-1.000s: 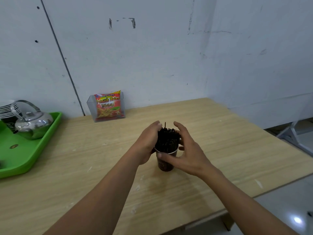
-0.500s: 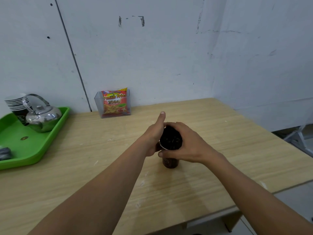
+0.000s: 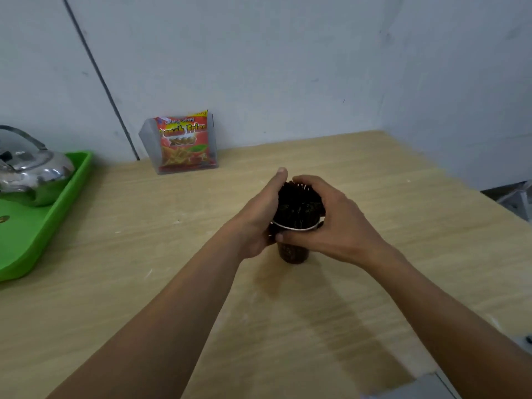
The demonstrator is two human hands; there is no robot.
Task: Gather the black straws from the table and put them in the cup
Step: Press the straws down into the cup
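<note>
Sliding off the top, the right hand (image 3: 331,223) now curls round the black straws (image 3: 298,203), thumb across the cup (image 3: 293,251); the left hand (image 3: 259,217) seems pressed flat against them. They stand bundled in the cup on the bench (image 3: 172,254); no loose ones show, so gathering looks done.

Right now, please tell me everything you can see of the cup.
The cup is dark brown, seemingly paper, with a white rim. It stands upright on the wooden table, packed with black straws that rise above the rim. The left hand touches its left side; the thumb of the right hand lies across its front.
</note>
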